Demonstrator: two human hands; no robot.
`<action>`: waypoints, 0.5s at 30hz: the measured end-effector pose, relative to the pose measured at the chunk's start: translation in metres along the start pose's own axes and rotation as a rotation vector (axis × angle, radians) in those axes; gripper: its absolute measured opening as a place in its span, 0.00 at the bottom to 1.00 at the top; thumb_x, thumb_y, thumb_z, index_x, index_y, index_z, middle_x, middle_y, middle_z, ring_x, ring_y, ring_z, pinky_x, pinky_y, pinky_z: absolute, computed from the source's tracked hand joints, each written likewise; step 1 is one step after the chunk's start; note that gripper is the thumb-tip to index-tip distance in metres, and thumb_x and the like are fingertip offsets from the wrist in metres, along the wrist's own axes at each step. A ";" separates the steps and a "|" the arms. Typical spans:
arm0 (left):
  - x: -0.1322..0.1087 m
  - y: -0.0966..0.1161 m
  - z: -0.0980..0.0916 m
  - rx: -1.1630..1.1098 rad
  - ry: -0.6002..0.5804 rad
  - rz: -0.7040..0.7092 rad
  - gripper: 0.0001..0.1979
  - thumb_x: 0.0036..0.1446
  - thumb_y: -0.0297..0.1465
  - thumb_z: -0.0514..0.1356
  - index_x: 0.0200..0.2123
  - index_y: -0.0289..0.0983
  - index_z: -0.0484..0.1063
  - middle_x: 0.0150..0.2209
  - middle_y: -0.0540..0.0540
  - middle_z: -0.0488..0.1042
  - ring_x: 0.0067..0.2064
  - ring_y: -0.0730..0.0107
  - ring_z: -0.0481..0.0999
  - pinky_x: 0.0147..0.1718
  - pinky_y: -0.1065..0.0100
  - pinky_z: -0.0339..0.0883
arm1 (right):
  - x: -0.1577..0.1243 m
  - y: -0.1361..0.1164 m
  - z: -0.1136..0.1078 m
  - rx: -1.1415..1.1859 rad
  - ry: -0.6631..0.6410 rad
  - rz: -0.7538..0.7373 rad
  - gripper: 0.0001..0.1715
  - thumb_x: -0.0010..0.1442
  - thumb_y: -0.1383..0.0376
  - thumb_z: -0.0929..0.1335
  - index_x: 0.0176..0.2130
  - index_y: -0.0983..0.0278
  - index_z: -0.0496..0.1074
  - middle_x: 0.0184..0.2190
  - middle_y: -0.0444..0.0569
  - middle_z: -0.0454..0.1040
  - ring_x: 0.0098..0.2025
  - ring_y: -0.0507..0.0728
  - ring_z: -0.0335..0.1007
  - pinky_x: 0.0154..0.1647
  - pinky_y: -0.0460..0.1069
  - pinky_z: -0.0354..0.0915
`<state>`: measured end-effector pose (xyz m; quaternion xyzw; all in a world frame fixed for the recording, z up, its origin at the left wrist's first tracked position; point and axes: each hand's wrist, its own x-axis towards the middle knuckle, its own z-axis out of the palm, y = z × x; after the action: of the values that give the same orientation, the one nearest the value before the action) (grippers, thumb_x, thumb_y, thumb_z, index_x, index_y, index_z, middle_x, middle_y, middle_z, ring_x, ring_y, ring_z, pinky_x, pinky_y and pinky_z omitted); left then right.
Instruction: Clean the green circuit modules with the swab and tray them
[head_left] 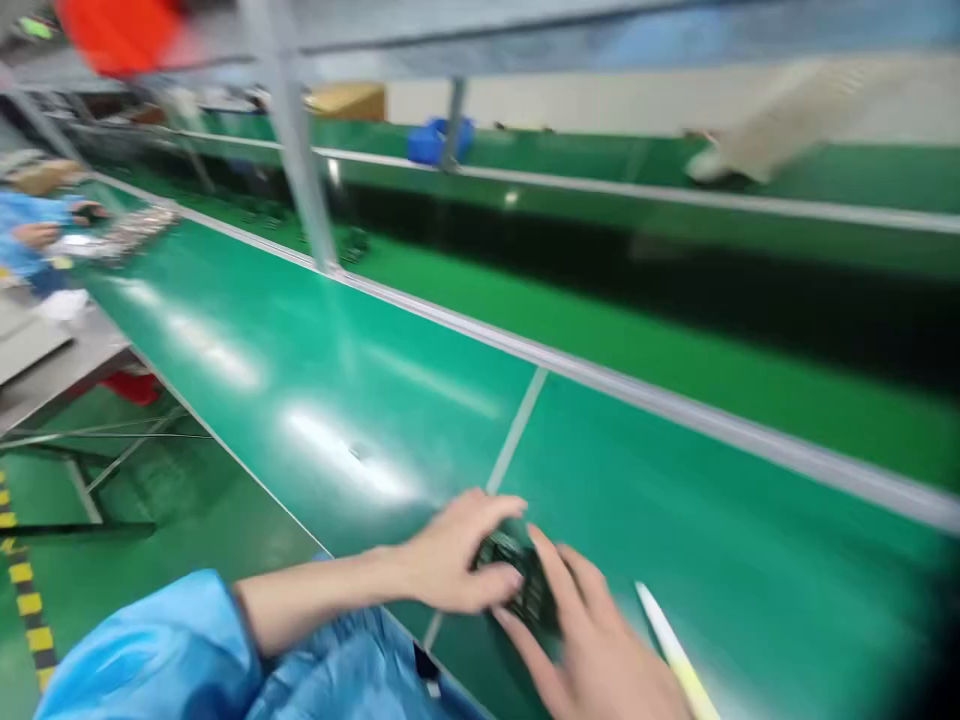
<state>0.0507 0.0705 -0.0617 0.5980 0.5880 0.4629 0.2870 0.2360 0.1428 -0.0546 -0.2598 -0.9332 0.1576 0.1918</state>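
Between my two hands is a small dark green circuit board [529,590], blurred, just over the green work surface [405,400] near its front edge. My left hand [461,555] grips its left side, thumb across the near face and fingers over the far edge. On the other side, my right hand [592,630] holds the board with thumb below and fingers along its right edge. Parts on the board are too smeared to make out. Right of my right hand lies a slim tool with a white tip and yellow handle [679,650], its end cut off by the frame.
A metal rail [525,350] divides the bench from a green conveyor belt [480,290], where several dark boards [354,245] sit. A metal post [300,150] rises from the rail. At far left, a co-worker's blue sleeve [26,225] is beside piled parts [135,232]. A blue bin [439,140] stands beyond.
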 end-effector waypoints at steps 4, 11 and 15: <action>-0.044 -0.001 -0.022 -0.123 0.036 -0.083 0.24 0.64 0.36 0.58 0.61 0.38 0.63 0.55 0.36 0.76 0.57 0.54 0.76 0.61 0.50 0.66 | -0.022 -0.039 0.015 0.181 0.087 0.123 0.46 0.68 0.55 0.64 0.74 0.59 0.37 0.60 0.65 0.69 0.57 0.71 0.75 0.43 0.64 0.80; -0.046 0.009 -0.037 -0.199 0.115 -0.099 0.19 0.61 0.38 0.61 0.54 0.39 0.72 0.46 0.41 0.81 0.51 0.57 0.80 0.55 0.54 0.70 | -0.055 -0.065 0.039 0.410 0.312 0.239 0.47 0.65 0.55 0.70 0.73 0.58 0.45 0.58 0.62 0.73 0.56 0.67 0.75 0.46 0.62 0.80; -0.041 0.012 -0.035 -0.187 0.169 -0.038 0.10 0.60 0.36 0.60 0.42 0.39 0.77 0.39 0.44 0.83 0.48 0.56 0.81 0.57 0.49 0.70 | -0.058 -0.064 0.051 0.357 0.441 0.273 0.47 0.62 0.54 0.72 0.71 0.59 0.50 0.54 0.62 0.77 0.51 0.69 0.78 0.43 0.63 0.79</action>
<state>0.0301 0.0218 -0.0454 0.5161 0.5757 0.5589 0.2996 0.2318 0.0489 -0.0900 -0.3730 -0.7833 0.2831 0.4089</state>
